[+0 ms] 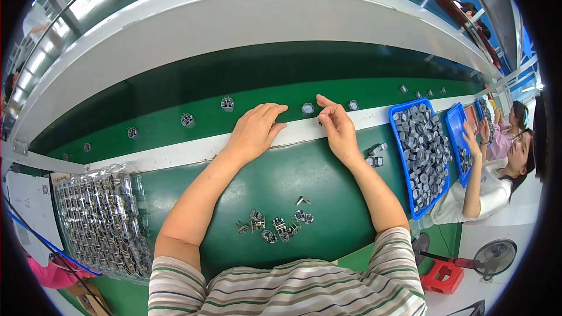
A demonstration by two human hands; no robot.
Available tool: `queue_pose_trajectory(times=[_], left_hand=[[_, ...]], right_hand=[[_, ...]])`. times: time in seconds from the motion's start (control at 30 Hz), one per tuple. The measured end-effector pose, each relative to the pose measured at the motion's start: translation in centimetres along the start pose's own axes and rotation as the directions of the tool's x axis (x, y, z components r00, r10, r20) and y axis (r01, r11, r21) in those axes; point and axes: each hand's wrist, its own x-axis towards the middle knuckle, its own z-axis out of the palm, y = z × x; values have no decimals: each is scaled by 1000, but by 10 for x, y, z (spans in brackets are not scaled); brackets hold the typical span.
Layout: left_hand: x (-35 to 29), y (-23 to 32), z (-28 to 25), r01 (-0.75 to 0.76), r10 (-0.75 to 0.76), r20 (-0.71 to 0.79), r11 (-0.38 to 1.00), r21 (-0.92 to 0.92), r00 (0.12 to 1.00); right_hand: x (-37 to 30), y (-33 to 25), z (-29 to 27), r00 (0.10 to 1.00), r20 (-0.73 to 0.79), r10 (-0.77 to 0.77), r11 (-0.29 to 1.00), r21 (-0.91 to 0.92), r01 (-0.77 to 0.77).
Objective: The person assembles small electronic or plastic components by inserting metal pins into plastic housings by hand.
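Note:
My left hand (pixel 255 132) rests at the white rail along the green conveyor belt, fingers stretched out and thumb apart, with nothing visible in it. Over the same rail, my right hand (pixel 339 131) has its thumb and fingers drawn together. A small dark bit shows at its fingertips, too little to name. Between the hands, a small grey round housing (pixel 307 108) sits on the belt, and another grey housing (pixel 352 105) stands just past my right hand. Left of my left hand, a housing with a circuit board in it (pixel 227 103) stands on the belt.
Small round circuit boards (pixel 283 229) lie loose on the green table. A blue tray (pixel 393 158) full of grey housings stands at the right, with several loose housings (pixel 376 155) beside it. Clear plastic trays (pixel 102 222) of boards lie left. Co-workers sit further right.

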Motion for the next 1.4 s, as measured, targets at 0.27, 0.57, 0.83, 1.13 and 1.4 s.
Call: queue_pose_trajectory(times=[0.27,0.57,0.83,1.13,1.4], left_hand=[[19,11,3,327,-323,108,944,-27,940],[55,1,24,211,-223,135,972,101,965],[11,19,1,250,-231,173,963,-98,957],[-3,16,0,169,-150,175,980,-103,973],[-3,13,1,170,-153,184,982,-77,971]], right_hand=[[-4,7,3,985,-170,-36,998,44,44],[-6,-11,0,994,-109,-33,995,-98,23],[-8,-18,-4,997,-31,70,997,-14,-71],[-7,-36,15,970,90,-225,946,-219,240],[13,-41,18,916,305,-259,890,-292,349]])
